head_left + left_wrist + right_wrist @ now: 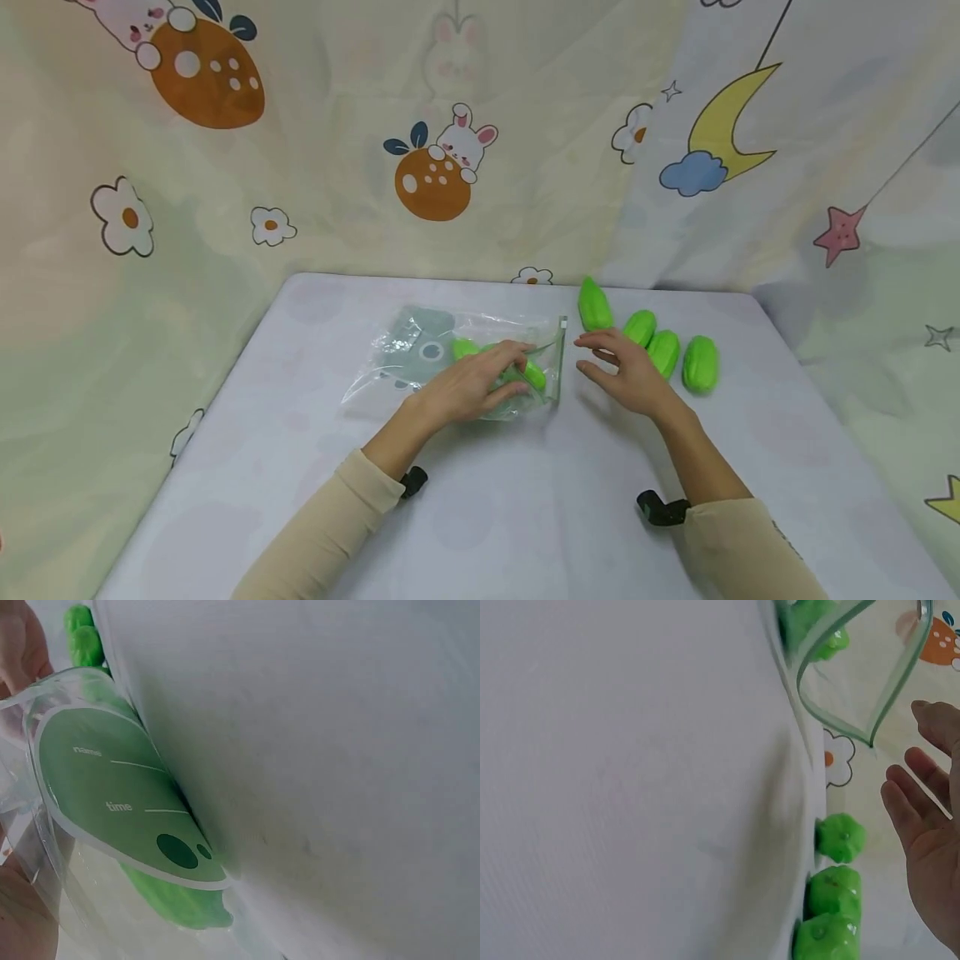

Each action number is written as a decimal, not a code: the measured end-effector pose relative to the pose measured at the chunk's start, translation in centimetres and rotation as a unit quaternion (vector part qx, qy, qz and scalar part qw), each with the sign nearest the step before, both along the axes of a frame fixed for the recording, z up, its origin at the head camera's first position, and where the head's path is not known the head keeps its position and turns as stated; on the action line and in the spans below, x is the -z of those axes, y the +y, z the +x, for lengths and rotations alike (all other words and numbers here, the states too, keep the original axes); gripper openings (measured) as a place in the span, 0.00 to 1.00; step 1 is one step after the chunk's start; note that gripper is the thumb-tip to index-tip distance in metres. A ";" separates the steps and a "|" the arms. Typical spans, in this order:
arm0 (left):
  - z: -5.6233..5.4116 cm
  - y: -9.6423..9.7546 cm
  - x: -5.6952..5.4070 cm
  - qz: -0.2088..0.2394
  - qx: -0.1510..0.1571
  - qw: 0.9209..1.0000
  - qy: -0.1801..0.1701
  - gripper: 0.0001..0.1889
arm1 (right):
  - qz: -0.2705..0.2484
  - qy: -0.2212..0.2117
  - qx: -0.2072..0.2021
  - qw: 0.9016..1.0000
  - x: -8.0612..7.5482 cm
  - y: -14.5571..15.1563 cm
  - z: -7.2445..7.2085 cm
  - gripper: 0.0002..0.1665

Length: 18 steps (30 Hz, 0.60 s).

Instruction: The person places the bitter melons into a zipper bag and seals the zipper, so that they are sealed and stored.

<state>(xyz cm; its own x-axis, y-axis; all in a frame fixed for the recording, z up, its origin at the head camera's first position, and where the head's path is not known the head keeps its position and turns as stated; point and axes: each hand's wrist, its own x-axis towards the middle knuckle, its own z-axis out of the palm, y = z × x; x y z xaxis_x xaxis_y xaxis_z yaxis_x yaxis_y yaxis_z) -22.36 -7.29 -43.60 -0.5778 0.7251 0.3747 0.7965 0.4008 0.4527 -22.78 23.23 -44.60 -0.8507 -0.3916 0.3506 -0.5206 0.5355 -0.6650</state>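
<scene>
A clear zip bag (393,354) with a grey-green animal print lies flat on the table, its mouth toward the right. Inside it are bright green, ridged oblong pieces (536,375), partly covered by my left hand (474,385). That hand's fingers and thumb curl over the bag near its mouth. The right wrist view shows the bag's green-edged mouth (832,720) gaping. Just right of the mouth, my right hand (626,375) is held with fingers spread and nothing in them. Several similar green pieces (701,365) lie beyond and beside it.
The table (487,517) has a white cover. Behind it hangs a patterned cloth (330,158) with rabbits, flowers and a moon. Black wrist cameras (662,508) stick out at both sleeves.
</scene>
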 end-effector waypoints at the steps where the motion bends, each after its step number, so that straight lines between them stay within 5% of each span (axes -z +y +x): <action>1: 0.0 -0.1 -0.1 0.000 0.000 1.000 0.002 0.27 | 0.003 0.003 0.002 1.000 -0.1 0.1 0.0 0.18; 18: 0.0 -0.6 -0.1 -0.003 -0.012 1.000 0.020 0.18 | 0.081 0.072 0.068 0.992 -0.3 5.2 0.1 0.20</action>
